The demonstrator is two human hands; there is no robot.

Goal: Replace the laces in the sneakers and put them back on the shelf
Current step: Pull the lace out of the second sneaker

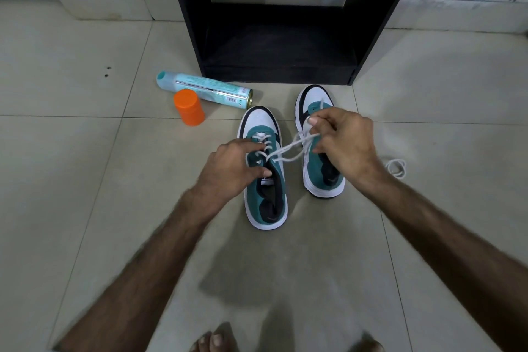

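Roughly midway: left hand [233,164] held the teal-and-white left sneaker [264,171], partly laced, on the floor; right hand [341,137] pinched its white lace [288,148]. Beneath that grip, the matching right sneaker [315,111] looked unlaced; a spare white lace [397,168] lay beyond. The black shelf [281,46] awaited both.

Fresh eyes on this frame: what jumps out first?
The two hands at centre: the right hand pinches a white lace pulled taut from the left sneaker, which the left hand steadies on the floor. The right sneaker stands beside it, with no lace visible, in front of the black shelf. An orange jar and a lying spray can sit to the left, and a coiled white lace lies to the right.
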